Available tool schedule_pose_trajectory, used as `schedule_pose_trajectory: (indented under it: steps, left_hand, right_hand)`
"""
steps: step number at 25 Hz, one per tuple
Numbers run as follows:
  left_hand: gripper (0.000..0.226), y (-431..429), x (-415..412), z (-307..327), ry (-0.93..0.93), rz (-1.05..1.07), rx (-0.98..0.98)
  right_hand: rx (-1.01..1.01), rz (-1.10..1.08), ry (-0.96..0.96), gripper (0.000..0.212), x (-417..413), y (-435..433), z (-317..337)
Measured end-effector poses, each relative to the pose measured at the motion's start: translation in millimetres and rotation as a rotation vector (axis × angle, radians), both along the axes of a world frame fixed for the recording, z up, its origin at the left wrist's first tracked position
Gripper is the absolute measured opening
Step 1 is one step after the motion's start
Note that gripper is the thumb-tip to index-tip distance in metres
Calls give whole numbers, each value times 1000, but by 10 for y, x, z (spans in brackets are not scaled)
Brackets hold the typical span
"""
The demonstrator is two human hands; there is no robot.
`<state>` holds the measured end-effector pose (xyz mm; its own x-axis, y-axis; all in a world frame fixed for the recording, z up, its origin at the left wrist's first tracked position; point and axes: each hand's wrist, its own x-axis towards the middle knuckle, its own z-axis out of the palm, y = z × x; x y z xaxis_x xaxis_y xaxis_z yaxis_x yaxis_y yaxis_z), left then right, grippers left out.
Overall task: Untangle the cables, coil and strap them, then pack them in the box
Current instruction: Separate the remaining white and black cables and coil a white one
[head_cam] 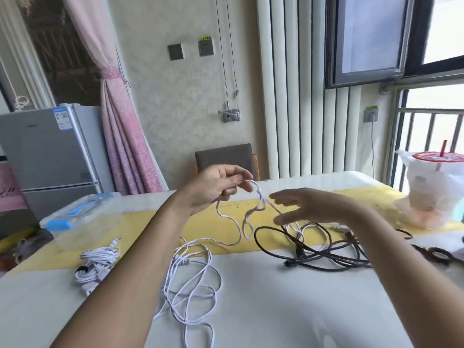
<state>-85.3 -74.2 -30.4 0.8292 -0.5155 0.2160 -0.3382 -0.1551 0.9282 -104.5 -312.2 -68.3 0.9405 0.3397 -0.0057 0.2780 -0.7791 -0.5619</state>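
My left hand is raised over the table and pinches a thin white cable near its top. That cable hangs down twisted and runs into a loose white heap on the table. My right hand hovers just right of the hanging cable, blurred, fingers spread and holding nothing. Under it lies a tangle of black cables with white strands mixed in. A coiled, strapped white cable bundle rests at the left. The clear plastic box with blue clips stands behind it, lid on.
A yellow runner crosses the white table. At the right stands a bagged drink cup with a red straw. Black straps or scissors lie near the right edge. A chair is behind the table.
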Motion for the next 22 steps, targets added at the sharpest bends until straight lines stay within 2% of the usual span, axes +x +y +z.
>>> schedule_pose_trajectory:
  steps: [3,5,7,9,10,13,16,18,20,22]
  left_hand:
    - [20,-41,-165,-19,-59,-41,-13]
    - [22,5,-243,-38,-99,-36,71]
    - [29,86,-294,-110,-97,-43,247]
    - [25,187,-335,-212,-82,-63,395]
    - [21,235,-359,-254,-80,-69,425]
    - [19,379,-399,-300,-139,6,380]
    - [21,590,-370,-230,-230,144,181]
    - [23,834,-300,-202,-280,256,33]
    - [26,1114,-198,-237,-335,435,-20]
    - [29,1288,-129,-353,-335,588,16]
  right_hand:
    - [244,98,-15,17,-96,346,-132]
    - [419,76,-23,17,-135,362,-208]
    - [661,99,81,18,-141,233,-231]
    - [833,85,139,14,-152,85,-236]
    - [883,18,97,16,-145,25,-242]
    - [926,-329,-187,15,-148,-62,-158]
    - [1068,-585,-375,15,-139,-198,41]
    - [1153,-700,-432,23,-107,-415,124]
    - [1148,-803,-440,30,-69,-637,125]
    - [975,-873,-390,31,15,-775,21]
